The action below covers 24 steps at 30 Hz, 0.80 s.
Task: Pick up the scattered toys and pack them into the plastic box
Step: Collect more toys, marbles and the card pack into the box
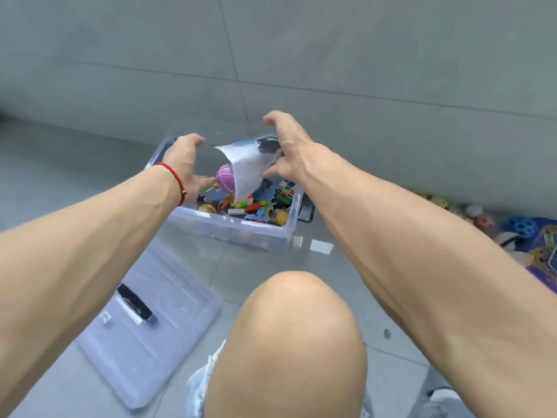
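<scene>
Down at the lower left, a clear lid (144, 336) with a dark latch is seen lying flat on the grey floor (90, 176). Further right, the plastic box (232, 227) is found well filled: a pink ball (226, 179), a puzzle cube (285, 188), and small bright toys (241, 206) jumbled beneath. The left hand (187, 159), red cord at the wrist, is held over the box with fingers loosely curled, nothing gripped. A pale printed sheet (248, 170) is pinched by the right hand (289, 152) above the box. More toys (518, 233) are left scattered at the right edge, blurred and cut off.
</scene>
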Tool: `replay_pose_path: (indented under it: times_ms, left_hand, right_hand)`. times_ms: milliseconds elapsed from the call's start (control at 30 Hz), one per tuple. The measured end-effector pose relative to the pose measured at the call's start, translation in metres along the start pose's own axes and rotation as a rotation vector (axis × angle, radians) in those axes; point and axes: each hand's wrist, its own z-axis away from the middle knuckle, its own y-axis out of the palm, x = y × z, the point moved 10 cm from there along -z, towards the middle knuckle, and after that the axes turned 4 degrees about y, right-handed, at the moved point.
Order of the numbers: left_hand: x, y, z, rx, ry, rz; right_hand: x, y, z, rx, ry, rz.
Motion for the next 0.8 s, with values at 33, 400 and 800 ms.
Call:
replay_pose_path:
  times_ms: [33,400,800]
  left_hand:
    - [0.003,-0.002,-0.002,-0.014,-0.019,-0.027]
    - [0.1,0.13,0.104,0.55,0.435,-0.649]
    - [0.239,0.187,0.13,0.89,0.118,-1.004]
  right_hand:
    - [-0.004,-0.004,0.002,0.021,0.02,0.048]
    - [-0.125,-0.278,0.085,-0.282,0.104,0.967]
    - [-0.432,-0.306,0.163,-0.836,0.483,0.583]
